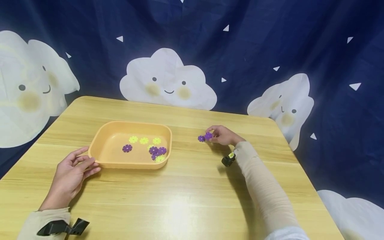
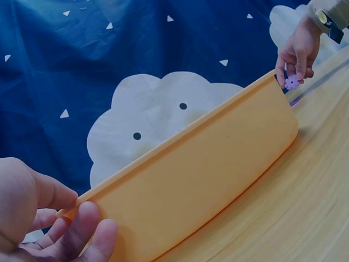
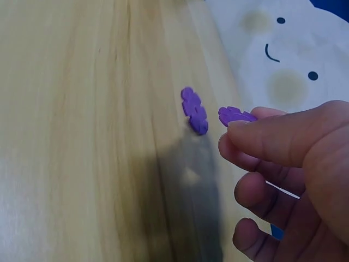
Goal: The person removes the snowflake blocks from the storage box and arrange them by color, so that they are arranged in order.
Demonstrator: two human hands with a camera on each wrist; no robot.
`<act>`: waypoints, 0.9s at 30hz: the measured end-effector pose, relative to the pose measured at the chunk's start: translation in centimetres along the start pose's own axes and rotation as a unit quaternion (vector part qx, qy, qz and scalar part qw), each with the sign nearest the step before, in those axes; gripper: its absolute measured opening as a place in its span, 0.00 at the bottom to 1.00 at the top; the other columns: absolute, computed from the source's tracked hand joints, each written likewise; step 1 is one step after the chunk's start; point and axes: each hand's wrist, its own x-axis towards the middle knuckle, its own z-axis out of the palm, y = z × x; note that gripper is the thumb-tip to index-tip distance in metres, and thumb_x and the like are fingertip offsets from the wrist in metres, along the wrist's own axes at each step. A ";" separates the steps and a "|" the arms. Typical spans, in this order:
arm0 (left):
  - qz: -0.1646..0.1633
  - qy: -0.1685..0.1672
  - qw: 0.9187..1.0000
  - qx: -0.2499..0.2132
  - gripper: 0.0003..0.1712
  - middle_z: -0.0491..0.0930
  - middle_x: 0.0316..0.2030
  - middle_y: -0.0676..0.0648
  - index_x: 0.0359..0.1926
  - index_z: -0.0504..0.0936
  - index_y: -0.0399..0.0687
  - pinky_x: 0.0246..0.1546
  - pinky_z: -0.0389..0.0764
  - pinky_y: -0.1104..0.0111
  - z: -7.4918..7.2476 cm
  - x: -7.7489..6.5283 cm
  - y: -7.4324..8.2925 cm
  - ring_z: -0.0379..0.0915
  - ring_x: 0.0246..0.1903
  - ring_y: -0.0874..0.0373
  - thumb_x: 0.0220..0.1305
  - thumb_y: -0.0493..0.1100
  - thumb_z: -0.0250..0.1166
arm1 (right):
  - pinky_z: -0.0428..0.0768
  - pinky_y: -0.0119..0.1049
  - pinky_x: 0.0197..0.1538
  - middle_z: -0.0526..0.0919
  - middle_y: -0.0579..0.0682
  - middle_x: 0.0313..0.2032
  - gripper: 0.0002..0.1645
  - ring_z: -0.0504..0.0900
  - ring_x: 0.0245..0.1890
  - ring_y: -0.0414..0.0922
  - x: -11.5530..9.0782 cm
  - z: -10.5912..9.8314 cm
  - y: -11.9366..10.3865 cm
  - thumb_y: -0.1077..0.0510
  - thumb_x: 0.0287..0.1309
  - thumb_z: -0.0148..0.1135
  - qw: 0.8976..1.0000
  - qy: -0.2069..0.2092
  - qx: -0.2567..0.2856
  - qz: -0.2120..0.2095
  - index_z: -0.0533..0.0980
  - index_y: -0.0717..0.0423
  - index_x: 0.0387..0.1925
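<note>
My left hand (image 1: 70, 175) grips the near-left corner of an orange plastic tray (image 1: 126, 165), its thumb over the rim and fingers beneath in the left wrist view. Between the thumb and fingertips of my right hand (image 1: 223, 135) is a purple flower-shaped disc (image 3: 235, 116), held above the table. Just left of it, a second purple flower disc (image 1: 201, 138) lies on the wood. Inside the tray are several yellow flower discs (image 1: 144, 140) and several purple ones (image 1: 127, 148), some piled together at its right end.
Both hands work over a light wooden table (image 1: 192, 196). Behind it hangs a dark blue curtain (image 1: 246, 53) with white clouds and small triangles. Black straps with small devices (image 1: 228, 160) sit at the wrists.
</note>
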 end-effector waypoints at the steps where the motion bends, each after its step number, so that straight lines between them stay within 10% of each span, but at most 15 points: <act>1: 0.000 0.000 1.000 0.000 0.24 0.74 0.37 0.50 0.57 0.66 0.51 0.33 0.87 0.68 0.0 0.0 0.0 0.81 0.30 0.58 0.65 0.29 0.62 | 0.81 0.36 0.36 0.83 0.57 0.31 0.21 0.81 0.33 0.49 0.0 0.0 0.1 0.71 0.57 0.63 1.000 0.000 -0.007 0.001 0.74 0.65 0.54; 27: -0.006 0.002 1.000 -0.002 0.24 0.74 0.36 0.51 0.57 0.67 0.51 0.32 0.87 0.68 0.1 0.0 0.1 0.81 0.30 0.58 0.65 0.29 0.62 | 0.81 0.38 0.42 0.84 0.51 0.32 0.18 0.82 0.34 0.45 0.4 0.5 1.3 0.64 0.56 0.69 0.996 -0.006 -0.079 0.027 0.78 0.59 0.49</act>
